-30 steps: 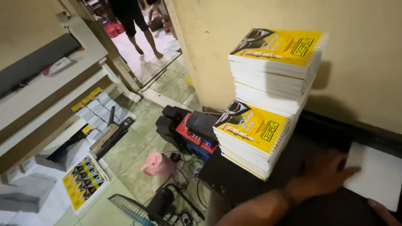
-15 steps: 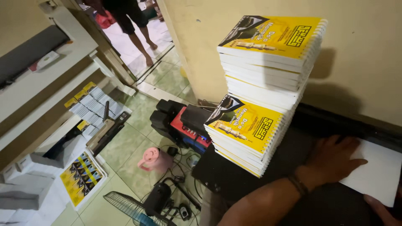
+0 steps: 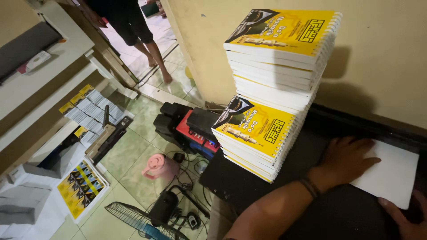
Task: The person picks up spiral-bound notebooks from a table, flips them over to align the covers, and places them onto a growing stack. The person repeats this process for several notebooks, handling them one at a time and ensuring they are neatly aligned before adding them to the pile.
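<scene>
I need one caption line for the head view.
Left hand flat on white sheet, beside stacked yellow spiral booklets.

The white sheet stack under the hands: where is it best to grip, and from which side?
Probably the white sheet stack's long near edge, from the person's side: it lies flat, the left hand presses its left end, and the right hand already touches that edge.

We see our left forearm bare, with no sleeve reaching it. A thin dark band [image 3: 310, 187] circles the wrist just behind our left hand [image 3: 347, 160]. Our right hand [image 3: 402, 218] shows only partly at the frame's edge, without rings.
</scene>
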